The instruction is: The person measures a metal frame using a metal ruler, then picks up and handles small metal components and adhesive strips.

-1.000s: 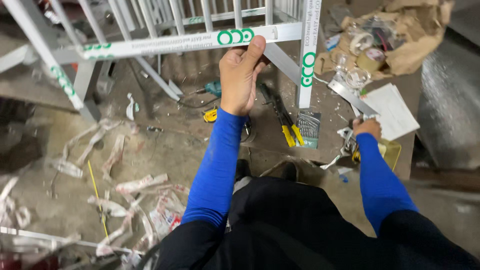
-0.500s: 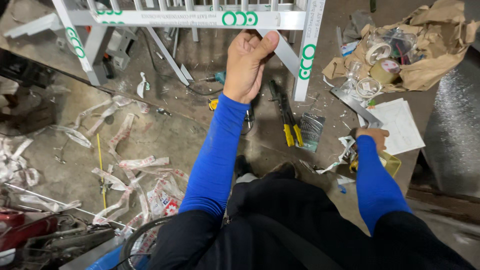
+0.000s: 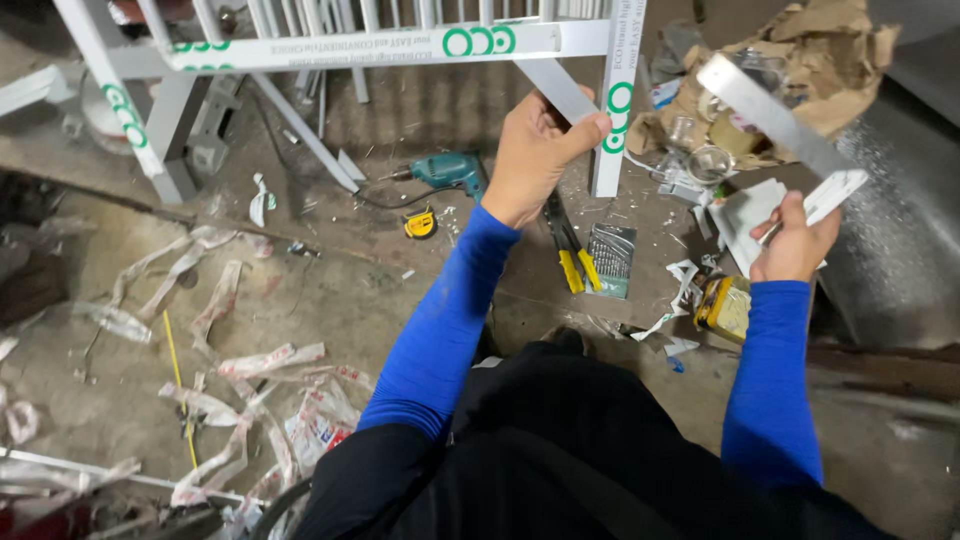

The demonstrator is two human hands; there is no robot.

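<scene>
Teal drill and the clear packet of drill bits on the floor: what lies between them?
In the head view, between the teal drill and the drill-bit packet lie yellow-handled pliers; the left hand and blue-sleeved forearm cross above that stretch.

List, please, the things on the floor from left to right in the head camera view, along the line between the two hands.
Yellow tape measure → teal power drill → left hand → yellow-handled pliers → packet of drill bits → yellow tin → right hand, holding a flat metal strip.
</scene>
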